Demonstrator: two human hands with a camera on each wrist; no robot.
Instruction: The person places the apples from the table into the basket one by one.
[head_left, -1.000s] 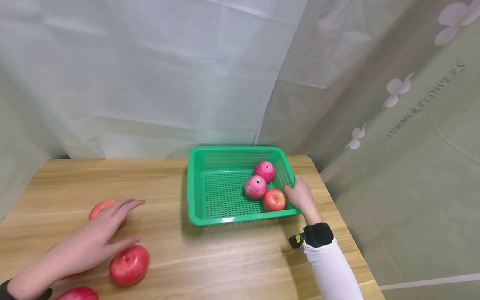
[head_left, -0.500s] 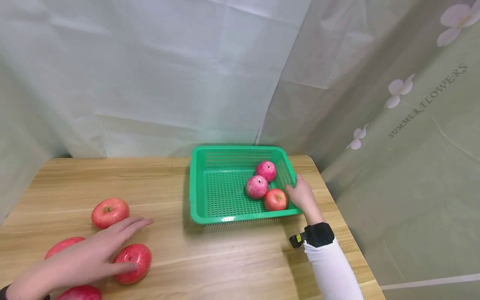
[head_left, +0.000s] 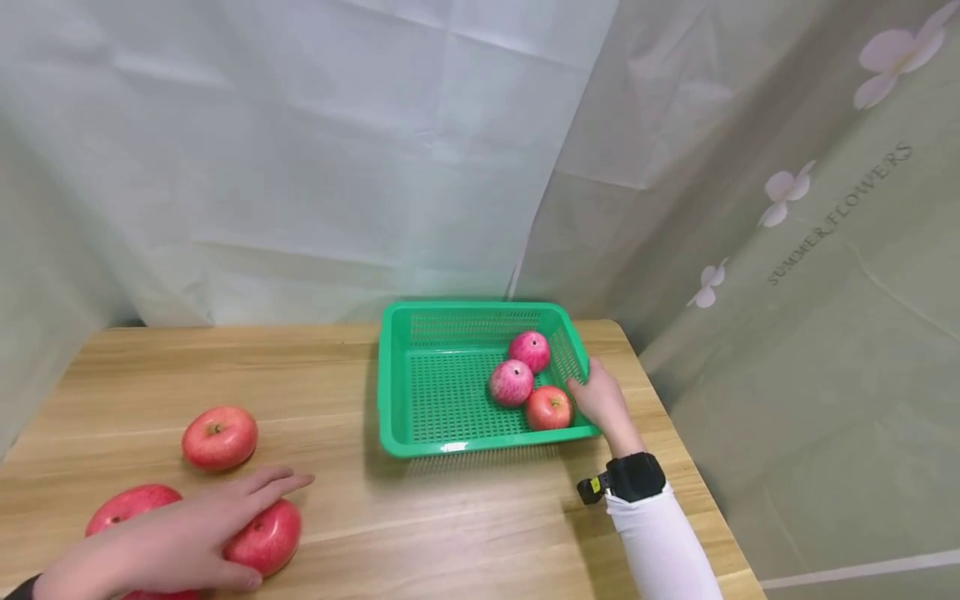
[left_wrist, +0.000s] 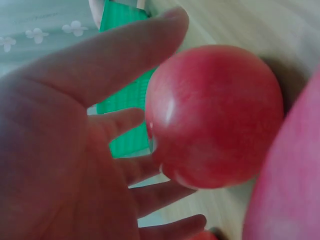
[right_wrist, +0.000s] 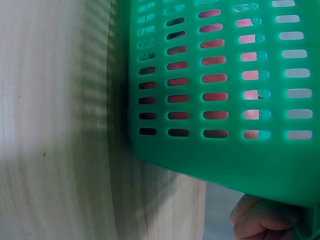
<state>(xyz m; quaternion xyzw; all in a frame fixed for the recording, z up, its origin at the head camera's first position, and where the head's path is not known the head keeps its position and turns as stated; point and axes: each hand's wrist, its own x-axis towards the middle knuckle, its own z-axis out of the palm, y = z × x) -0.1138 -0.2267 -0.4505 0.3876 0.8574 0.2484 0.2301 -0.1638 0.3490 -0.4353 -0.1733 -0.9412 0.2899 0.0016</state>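
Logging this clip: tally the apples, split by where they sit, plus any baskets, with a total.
Apples in the green basket: 3
Apples on the table: 4, one barely showing at the head view's bottom edge
Baskets: 1
Total: 8

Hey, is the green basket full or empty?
Partly filled: the basket holds three apples toward its right end, while its left part is bare.

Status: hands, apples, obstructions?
Left hand spread around red apple, contact unclear. Right hand gripping green basket by right rim. Three apples inside. Pinker apple close beside, could obstruct.
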